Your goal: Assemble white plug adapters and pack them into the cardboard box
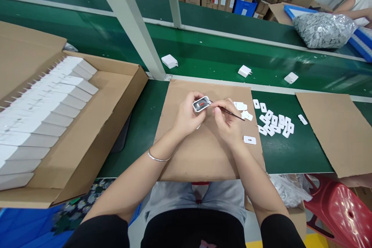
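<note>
My left hand (pixel 190 114) grips a white charger housing (pixel 201 104), its open end facing up with dark and red parts showing inside. A thin dark tool like tweezers (pixel 229 112) is pinched in my right hand (pixel 228 120), its tip at the housing's right edge. Both hands are over a brown cardboard sheet (pixel 203 155). White plates with a small slot (pixel 249 140) lie on the sheet beside my right hand. Several more such plates (pixel 274 120) are scattered on the green table to the right.
An open carton (pixel 124 97) with rows of white chargers stands at the left. Three white chargers (pixel 244 71) lie on the green belt ahead. A metal post (pixel 136 27) rises left of centre; a person's arm is at upper right.
</note>
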`<state>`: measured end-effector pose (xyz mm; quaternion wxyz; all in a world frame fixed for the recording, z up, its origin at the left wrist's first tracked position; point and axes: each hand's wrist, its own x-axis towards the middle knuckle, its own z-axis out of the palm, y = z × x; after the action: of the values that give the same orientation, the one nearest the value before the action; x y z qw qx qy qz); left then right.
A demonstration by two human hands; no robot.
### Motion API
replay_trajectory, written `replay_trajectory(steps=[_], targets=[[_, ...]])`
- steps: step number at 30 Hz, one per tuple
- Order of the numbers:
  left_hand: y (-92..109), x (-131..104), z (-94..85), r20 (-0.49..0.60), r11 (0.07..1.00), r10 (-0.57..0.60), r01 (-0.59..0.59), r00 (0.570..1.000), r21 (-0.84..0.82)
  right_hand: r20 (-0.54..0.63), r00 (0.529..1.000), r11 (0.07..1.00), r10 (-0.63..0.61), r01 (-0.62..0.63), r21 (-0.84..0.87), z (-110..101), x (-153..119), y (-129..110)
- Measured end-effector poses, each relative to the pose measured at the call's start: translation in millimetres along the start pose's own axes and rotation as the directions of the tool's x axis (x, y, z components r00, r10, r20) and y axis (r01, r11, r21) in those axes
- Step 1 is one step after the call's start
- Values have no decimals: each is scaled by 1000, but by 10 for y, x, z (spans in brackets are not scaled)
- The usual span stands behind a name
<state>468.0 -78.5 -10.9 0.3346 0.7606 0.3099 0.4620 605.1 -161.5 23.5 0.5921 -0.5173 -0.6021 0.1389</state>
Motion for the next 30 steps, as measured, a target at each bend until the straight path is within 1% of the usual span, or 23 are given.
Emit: replay_trajectory(steps=[5, 10, 12, 16, 21, 26, 30], targets=[[-3, 4, -14, 10, 999, 31, -32, 999, 40, -19, 999, 999, -32, 31, -34, 3, 10, -6], [1, 22, -60, 55, 982, 84, -92, 995, 164, 31, 999, 997, 10, -7, -75, 6, 9, 22], [8, 23, -66, 58, 984, 76, -85, 995, 157, 25, 1000, 999, 12, -10, -48, 2, 4, 39], [22, 13, -53, 51, 993, 47, -52, 998, 103, -29, 1000, 1000, 13, -12, 14, -10, -11, 64], [39, 12, -44, 34, 996, 37, -40, 999, 77, -5, 1000, 999, -12, 12, 31, -13, -12, 47], [55, 21, -57, 37, 997, 29, -32, 999, 73, 6, 999, 998, -42, 42, -36, -14, 9, 9], [55, 18, -60, 46, 997, 14, -17, 999, 75, 14, 995, 991, -94, 95, -93, -12, 18, 1]])
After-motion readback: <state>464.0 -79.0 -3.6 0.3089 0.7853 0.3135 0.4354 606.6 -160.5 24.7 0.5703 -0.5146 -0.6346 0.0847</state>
